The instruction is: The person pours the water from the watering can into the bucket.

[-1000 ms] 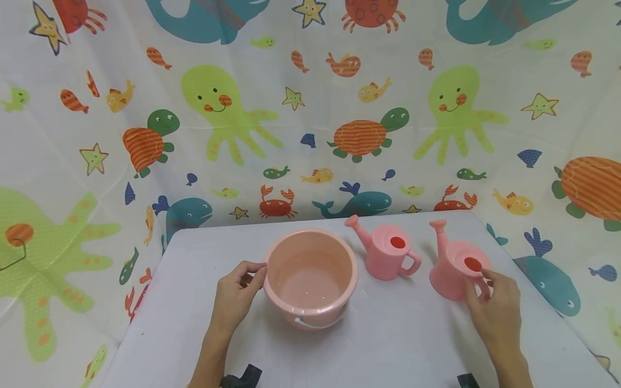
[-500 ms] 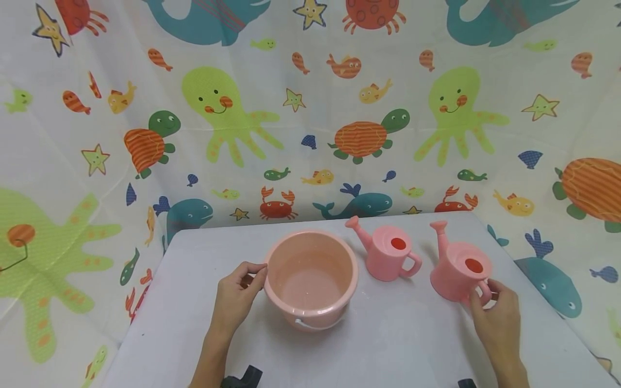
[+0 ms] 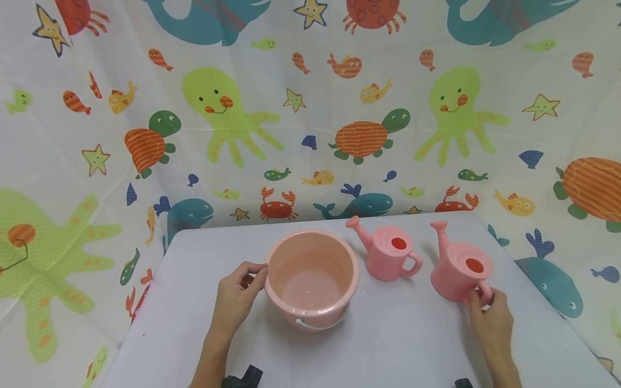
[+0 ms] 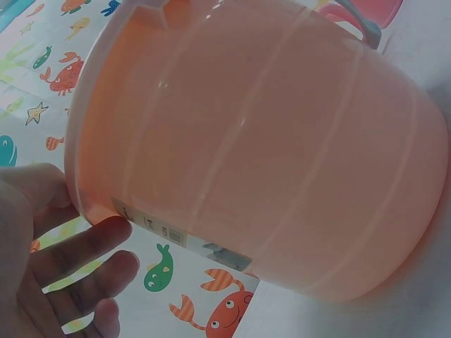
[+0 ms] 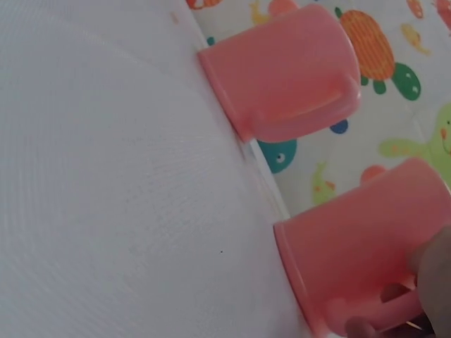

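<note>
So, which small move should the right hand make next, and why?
Probably a gentle lift of the rightmost pink watering can by its handle: the right hand grips that handle, the can stands upright on the table, and the left hand holds the rim of the pink bucket.

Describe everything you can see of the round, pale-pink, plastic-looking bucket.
The round, pale-pink, plastic-looking bucket stands upright on the white cloth-like tabletop, open at the top. Its rim is wide and rolled, and its glossy wall narrows toward the base. A thin white handle hangs down on the near side. The left wrist view shows faint lighter rings and a printed label on the wall. The left hand pinches the rim.
</note>
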`<state>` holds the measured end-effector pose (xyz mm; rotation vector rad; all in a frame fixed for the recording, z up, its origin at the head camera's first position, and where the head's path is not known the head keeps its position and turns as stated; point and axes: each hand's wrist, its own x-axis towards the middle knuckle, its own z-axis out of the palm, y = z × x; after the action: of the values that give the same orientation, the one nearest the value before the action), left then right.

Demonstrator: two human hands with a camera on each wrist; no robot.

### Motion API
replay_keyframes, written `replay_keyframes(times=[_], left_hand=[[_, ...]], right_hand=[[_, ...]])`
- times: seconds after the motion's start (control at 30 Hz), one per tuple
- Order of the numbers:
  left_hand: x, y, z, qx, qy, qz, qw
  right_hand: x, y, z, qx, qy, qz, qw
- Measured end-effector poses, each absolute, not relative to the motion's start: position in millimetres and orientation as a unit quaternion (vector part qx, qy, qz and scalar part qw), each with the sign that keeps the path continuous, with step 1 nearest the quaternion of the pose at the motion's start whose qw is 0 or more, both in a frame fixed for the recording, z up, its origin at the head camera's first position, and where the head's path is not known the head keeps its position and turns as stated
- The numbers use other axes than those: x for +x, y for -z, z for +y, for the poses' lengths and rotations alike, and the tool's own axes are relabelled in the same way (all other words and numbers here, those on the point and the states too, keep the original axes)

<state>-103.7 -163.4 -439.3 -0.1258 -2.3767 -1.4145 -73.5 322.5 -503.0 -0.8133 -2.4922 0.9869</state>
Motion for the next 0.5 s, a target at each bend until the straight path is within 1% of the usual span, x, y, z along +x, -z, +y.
replay_keyframes(times=[0.13, 0.5], left_hand=[[-103.9, 439.2, -163.4, -0.044, 0.502, -0.844, 0.184], [-104.3, 438.2, -163.8, -0.037, 0.503, -0.846, 0.174]], right_hand=[[-73.2, 505.1, 323.9, -0.289, -0.361, -0.872, 0.160], [-70.8, 505.2, 320.0, -0.276, -0.372, -0.866, 0.188]])
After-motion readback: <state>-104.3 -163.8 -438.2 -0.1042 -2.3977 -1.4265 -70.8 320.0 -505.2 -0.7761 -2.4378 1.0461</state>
